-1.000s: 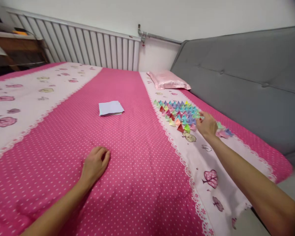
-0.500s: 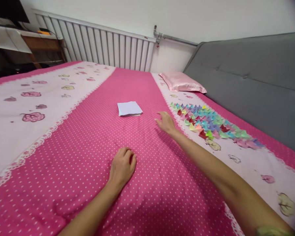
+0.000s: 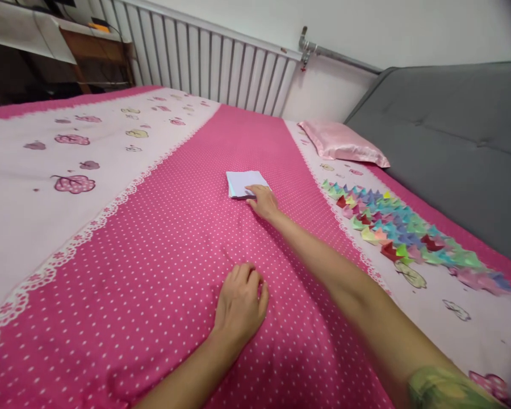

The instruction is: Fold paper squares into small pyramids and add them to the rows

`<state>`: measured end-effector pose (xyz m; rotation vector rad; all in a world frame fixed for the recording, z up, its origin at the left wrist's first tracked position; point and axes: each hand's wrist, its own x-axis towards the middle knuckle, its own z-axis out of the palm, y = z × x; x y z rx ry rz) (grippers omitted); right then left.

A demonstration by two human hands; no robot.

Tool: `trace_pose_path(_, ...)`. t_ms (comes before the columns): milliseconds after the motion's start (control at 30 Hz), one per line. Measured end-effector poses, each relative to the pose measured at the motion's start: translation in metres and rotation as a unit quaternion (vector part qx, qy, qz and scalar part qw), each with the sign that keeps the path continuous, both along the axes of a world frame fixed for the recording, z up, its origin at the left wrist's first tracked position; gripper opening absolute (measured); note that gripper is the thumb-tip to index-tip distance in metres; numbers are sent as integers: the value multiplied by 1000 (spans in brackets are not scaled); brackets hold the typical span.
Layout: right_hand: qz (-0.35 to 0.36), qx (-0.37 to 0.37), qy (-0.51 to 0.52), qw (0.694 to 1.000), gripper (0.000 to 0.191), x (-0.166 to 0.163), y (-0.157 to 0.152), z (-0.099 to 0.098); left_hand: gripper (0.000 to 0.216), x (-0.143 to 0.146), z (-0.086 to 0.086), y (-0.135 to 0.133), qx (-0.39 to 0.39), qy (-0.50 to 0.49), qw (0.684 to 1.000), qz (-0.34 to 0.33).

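Observation:
A stack of square paper [image 3: 243, 180], pale lilac on top with pale blue at one edge, lies on the pink dotted bedspread [image 3: 187, 227]. My right hand [image 3: 264, 201] is at the near right corner of this stack. Its index finger reaches over the top sheet while the thumb sits apart, near the front edge; whether a sheet is pinched does not show. Closer to me, my left hand [image 3: 241, 301] rests palm down on the bedspread with loosely bent fingers, the thumb apart and nothing visible in it.
Rows of small folded paper pieces [image 3: 404, 227] in many colours cover the right side of the bed. Behind them are a pink pillow [image 3: 344, 142] and a grey headboard [image 3: 447, 125]. A white radiator [image 3: 204, 57] stands along the wall, with a desk [image 3: 93, 54] at the far left.
My right hand has moved left from beside the stack onto its corner. My left hand stays resting on the bedspread. The whole view has swung somewhat left and downward.

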<state>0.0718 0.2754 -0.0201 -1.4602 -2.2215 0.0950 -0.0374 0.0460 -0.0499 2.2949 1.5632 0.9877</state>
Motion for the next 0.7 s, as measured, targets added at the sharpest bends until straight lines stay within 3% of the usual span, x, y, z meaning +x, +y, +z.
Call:
trace_pose_path(333,-11,-22,-5,1000,26,-8,20,-2,5,1,-3,-1,-15,10,1000,2)
trace_pose_path(700,-15,-66,19,998,24,-1,36,1,9,1,7,-3,-43,34,998,11)
